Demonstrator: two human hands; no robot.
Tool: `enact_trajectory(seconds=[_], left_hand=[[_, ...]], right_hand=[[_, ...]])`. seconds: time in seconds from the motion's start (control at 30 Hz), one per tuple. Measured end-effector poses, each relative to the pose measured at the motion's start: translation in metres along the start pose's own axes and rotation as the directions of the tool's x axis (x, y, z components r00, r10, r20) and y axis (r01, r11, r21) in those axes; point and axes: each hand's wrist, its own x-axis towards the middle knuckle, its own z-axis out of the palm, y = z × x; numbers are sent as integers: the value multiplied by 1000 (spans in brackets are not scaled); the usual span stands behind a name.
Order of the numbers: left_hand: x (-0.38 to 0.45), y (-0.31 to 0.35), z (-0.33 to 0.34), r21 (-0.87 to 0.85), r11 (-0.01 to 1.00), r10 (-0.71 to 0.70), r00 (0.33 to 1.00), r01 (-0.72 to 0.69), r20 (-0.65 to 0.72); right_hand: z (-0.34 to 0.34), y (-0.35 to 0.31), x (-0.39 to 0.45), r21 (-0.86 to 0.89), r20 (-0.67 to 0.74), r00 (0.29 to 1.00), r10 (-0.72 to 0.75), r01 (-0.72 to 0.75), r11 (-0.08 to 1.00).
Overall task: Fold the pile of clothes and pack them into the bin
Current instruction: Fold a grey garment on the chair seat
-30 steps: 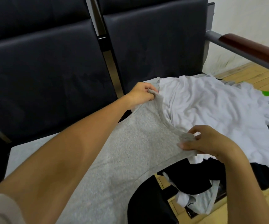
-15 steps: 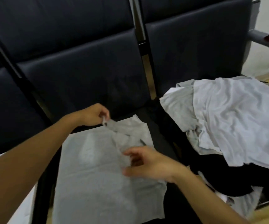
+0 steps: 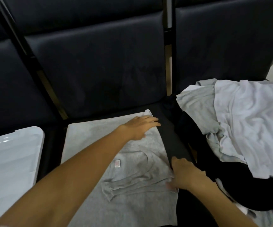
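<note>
A grey T-shirt [image 3: 132,185] lies spread flat on the middle black seat, its collar and label facing up. My left hand [image 3: 140,126] rests flat on the shirt's far right corner, fingers straight. My right hand [image 3: 184,174] is at the shirt's right edge; its fingers curl at the fabric there, though the grip itself is partly hidden. A pile of clothes [image 3: 240,122], white and grey on top and black beneath, is heaped on the seat to the right. A white bin [image 3: 9,161] stands on the left seat.
Black padded seat backs [image 3: 99,63] rise behind the seats, with metal frame bars between them. A strip of bare black seat [image 3: 170,138] separates the shirt from the pile. Pale floor shows at the far right edge.
The grey shirt moved from the pile onto the middle seat and now lies flat. My left hand let go of the shoulder and lies flat; my right hand shifted to the right edge.
</note>
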Motion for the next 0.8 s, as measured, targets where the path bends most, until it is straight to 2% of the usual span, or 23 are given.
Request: enact_trajectory(seconds=[0.1, 0.23, 0.33, 0.5, 0.6, 0.73, 0.8], left_hand=[[29, 5, 3, 197, 976, 91, 996, -88, -8], [44, -3, -6, 314, 943, 102, 994, -111, 44], [41, -18, -17, 353, 935, 29, 999, -18, -26], [41, -38, -9, 397, 907, -83, 983, 143, -166], [43, -31, 1, 223, 952, -149, 953, 210, -264], [11, -15, 9, -58, 965, -260, 901, 256, -347], [-21, -4, 19, -234, 933, -336, 891, 272, -304]], right_hand=[[7, -4, 5, -64, -13, 1000, -3, 2, 998], [3, 5, 5, -3, 56, 998, -24, 24, 1000], [-8, 20, 3, -14, 19, 1000, 10, -10, 1000], [-14, 40, -2, -23, -178, 981, 83, -88, 996], [-7, 43, -3, -80, -306, 950, 70, -99, 992], [-9, 44, 2, 100, -239, 970, -40, 65, 993], [-6, 38, 5, 118, -286, 952, -112, 151, 982]])
